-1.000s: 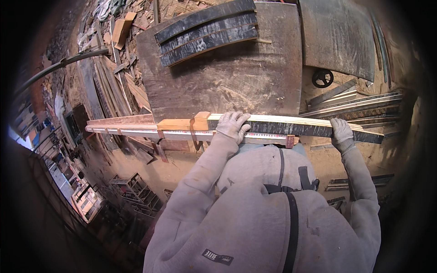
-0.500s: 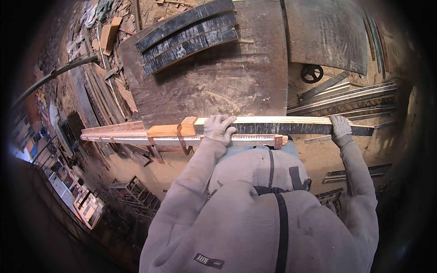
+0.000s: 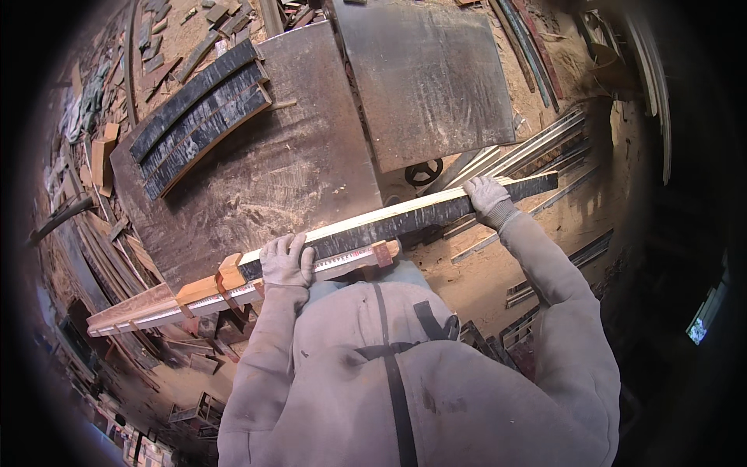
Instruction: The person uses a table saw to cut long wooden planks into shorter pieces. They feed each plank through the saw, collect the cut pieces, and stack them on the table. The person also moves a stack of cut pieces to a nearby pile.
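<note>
Head camera: from where I stand, the worker has both hands on a long, straight stack of black-faced wooden strips with pale edges (image 3: 405, 222), angled across the front of the body, along the near edge of a brown, dust-smeared metal sheet (image 3: 311, 148). The pale-gloved left hand (image 3: 285, 261) grips the stack near its left end, fingers somewhat spread over the pale upper edge. The pale-gloved right hand (image 3: 486, 196) clasps it close to the far right end, fingers drawn together over that same edge; I can't make out its thumb.

A white steel rule with printed marks (image 3: 342, 265) runs just below the stack, and an orange-brown wooden block (image 3: 230, 272) stands at the stack's left end; whether the 2 touch, I can't tell. Farther off, curved black boards (image 3: 204, 117) lie on the sheet.

To my eye, the step in hand is steadying and squaring the strips against the block and rule. As I judge it, the next move calls for even pressure from both hands, with the left end snug and the overhanging right end supported so the strips don't slip apart.
</note>
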